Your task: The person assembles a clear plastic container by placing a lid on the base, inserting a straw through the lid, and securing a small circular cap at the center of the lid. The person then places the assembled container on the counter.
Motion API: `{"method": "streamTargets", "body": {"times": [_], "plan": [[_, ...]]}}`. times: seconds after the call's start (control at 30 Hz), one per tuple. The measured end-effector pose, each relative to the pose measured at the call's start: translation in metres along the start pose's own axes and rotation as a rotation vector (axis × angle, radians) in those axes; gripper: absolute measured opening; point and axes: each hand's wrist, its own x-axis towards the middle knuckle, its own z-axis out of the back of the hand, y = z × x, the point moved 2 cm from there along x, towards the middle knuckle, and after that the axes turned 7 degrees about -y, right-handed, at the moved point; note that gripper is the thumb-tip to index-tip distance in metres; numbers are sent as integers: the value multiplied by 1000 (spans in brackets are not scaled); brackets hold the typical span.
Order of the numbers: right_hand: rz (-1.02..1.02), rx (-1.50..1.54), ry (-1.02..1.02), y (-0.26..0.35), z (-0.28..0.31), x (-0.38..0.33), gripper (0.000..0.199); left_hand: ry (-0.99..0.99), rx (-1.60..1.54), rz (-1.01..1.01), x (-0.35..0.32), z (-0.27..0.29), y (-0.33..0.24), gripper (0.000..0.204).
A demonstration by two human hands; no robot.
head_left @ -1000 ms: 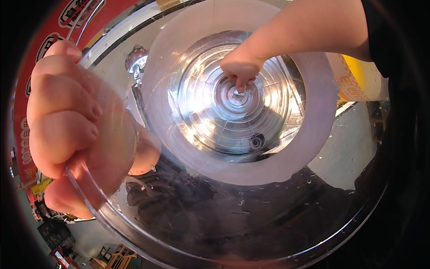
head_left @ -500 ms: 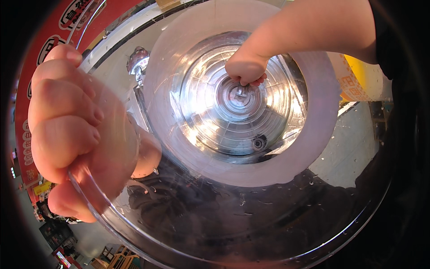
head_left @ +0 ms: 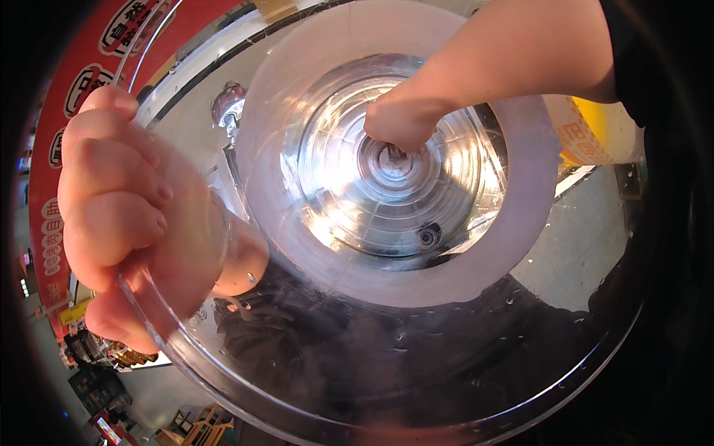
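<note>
A large clear round tub [head_left: 245, 394] fills most of the view, its mouth toward me and water drops on its wall. My left hand [head_left: 123, 201] is closed round its rim at the left, fingers outside and palm seen through the clear wall. From the upper right my right arm reaches in, and my right hand [head_left: 401, 123] is closed at the middle of the ringed, shiny bottom. Its fingertips meet a small central fitting [head_left: 394, 160]; what they hold is hidden. A frosted band [head_left: 476, 286] circles the bottom. Off centre sits a small dark round fitting [head_left: 428, 236].
Behind the tub at the left is a shiny metal tap-like part [head_left: 229, 104]. A red printed panel [head_left: 82, 59] curves along the upper left. A yellow and white printed container [head_left: 595, 130] stands at the right. Wooden stools [head_left: 197, 427] show at the lower left.
My right hand has shifted slightly left and turned, its fingers now less visible over the central fitting. My left hand keeps its grip; the tub has barely moved.
</note>
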Motion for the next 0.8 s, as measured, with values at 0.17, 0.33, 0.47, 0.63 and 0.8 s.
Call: {"method": "streamTargets", "body": {"times": [0.17,0.33,0.47,0.63,0.8], "plan": [[198,-196,57,32,5,1,21,42,27,-12,3,-2,-2,50],[359,-146,-88,65,63,-12,18,-88,17,31,-2,-20,-13,48],[-253,152,-10,41,125,-32,20,-92,93,79,6,-23,-9,49],[-310,-104,-102,30,140,-41,12,-97,117,56,4,-18,-10,48],[-248,-393,-301,41,168,-72,16,-106,90,45,-1,-12,-1,48]]}}
